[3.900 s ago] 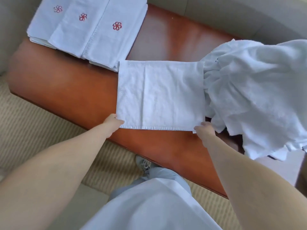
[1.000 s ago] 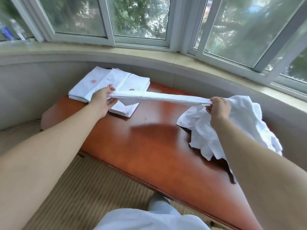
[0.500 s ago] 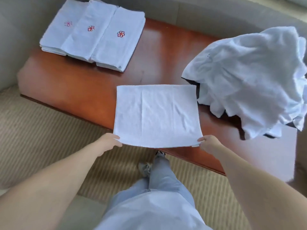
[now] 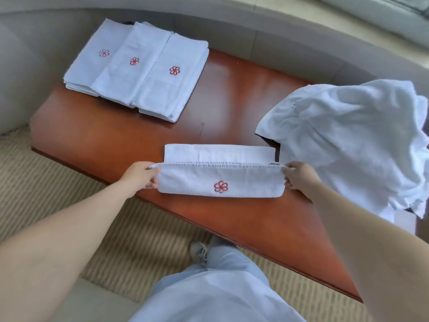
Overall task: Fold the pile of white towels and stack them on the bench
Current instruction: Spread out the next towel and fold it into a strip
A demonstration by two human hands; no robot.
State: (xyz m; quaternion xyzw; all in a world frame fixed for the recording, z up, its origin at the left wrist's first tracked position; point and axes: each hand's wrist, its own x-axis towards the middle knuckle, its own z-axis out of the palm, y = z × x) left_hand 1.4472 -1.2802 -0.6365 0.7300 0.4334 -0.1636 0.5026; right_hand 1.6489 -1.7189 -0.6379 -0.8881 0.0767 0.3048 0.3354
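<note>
Now towel (image 4: 220,180) near edge folded over

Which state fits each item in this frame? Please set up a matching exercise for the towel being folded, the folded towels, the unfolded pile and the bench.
Things:
1. towel being folded
2. folded towels
3. unfolded pile
4. bench

States:
A. crumpled heap at the right end
B. reddish-brown wood, bearing everything
C. pinched at both ends by the left hand and right hand
D. overlapping row at the far left, emblems up

Pairs: 1-C, 2-D, 3-A, 4-B
</note>
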